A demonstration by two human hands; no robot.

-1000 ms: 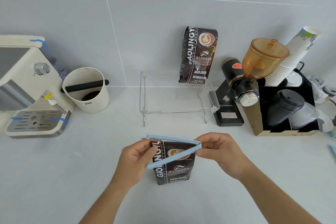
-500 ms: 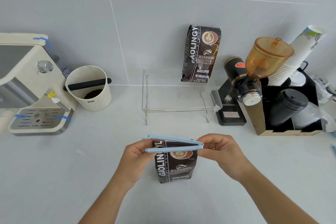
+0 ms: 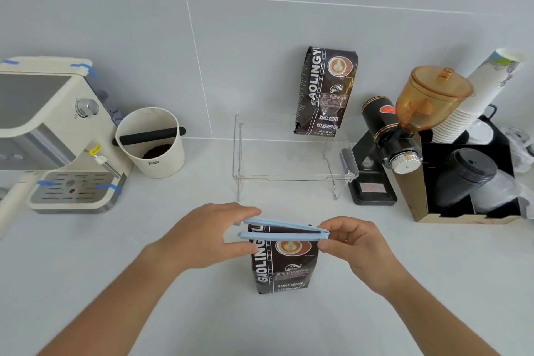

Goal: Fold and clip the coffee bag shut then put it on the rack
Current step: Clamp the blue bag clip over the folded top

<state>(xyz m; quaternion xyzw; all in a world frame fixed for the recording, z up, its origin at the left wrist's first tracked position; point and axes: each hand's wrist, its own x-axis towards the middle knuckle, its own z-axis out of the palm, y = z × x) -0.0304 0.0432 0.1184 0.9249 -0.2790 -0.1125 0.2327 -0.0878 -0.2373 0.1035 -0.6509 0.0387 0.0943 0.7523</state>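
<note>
Low in the middle of the frame, the coffee bag point(image 3: 284, 264) stands upright on the pale worktop point(image 3: 86, 283), its top folded over and caught between the two arms of a light blue bag clip point(image 3: 281, 230). A second ago that clip gaped wide, its front arm slanting down across the label; now the arms lie nearly parallel, hinged together at the right and apart only by a narrow wedge at the left. So the clip is almost shut, though I judge it has not latched, since a dark strip of bag shows between the arms.

The left hand point(image 3: 206, 235) pinches the open left end, thumb under the front arm and fingers over the back one. The right hand point(image 3: 354, 246) grips the hinge end between thumb and fingertips, steadying it. One more squeeze at the left should close it; the fold could slip out if the bag shifts first.

Farther back, in the middle of the frame, the clear acrylic rack point(image 3: 291, 173) waits with room on its shelf, and a second coffee bag point(image 3: 326, 92) stands at its far right against the grey tiled wall. Left of the rack sit a white knock box point(image 3: 151, 143) and an espresso machine point(image 3: 55, 136); to the right, a coffee grinder point(image 3: 404, 130) with an amber hopper.
</note>
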